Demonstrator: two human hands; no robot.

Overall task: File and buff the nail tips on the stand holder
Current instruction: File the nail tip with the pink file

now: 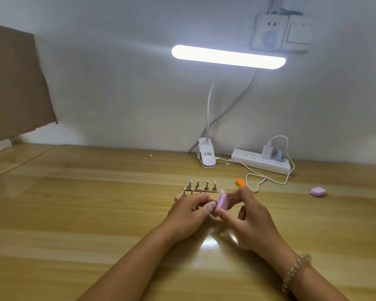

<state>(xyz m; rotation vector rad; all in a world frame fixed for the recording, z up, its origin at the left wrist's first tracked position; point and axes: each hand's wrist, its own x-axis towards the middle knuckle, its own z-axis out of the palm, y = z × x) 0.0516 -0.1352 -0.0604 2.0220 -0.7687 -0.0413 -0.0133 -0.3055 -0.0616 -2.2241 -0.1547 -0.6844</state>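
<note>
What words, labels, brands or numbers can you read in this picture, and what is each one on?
No text here can be read.
Sticker on the lamp clip: red and dark print, too blurred to read.
Power strip: no legible marking.

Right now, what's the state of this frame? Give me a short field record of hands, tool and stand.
right hand: pinches pink buffer block
left hand: fingers curled, thumb at the block; grip hidden
stand holder: behind the hands, nail tips up on pegs
orange file: on table, behind right hand
spare pink block: table, far right
</note>
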